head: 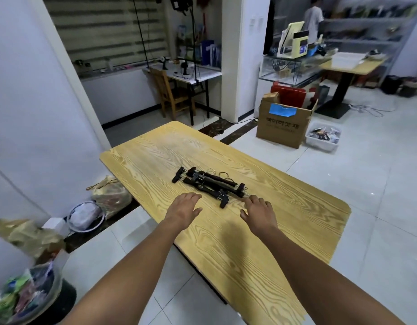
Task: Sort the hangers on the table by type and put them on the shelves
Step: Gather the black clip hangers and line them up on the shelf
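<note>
A small pile of dark clip hangers (pixel 211 184) with metal hooks and black clips lies near the middle of the light wooden table (pixel 284 219). My left hand (pixel 184 208) hovers just in front of the pile's left end, fingers relaxed, holding nothing. My right hand (pixel 257 211) is spread palm down by the pile's right end, its fingertips close to the nearest clip; whether they touch it I cannot tell. Shelves (pixel 367 26) stand blurred at the far right of the room.
A cardboard box (pixel 283 125) and a white bin (pixel 323 137) sit on the floor beyond the table. Bags and a round basket (pixel 85 215) lie to the left. A person (pixel 313 17) stands by a far counter. A desk and chair (pixel 172 92) stand behind.
</note>
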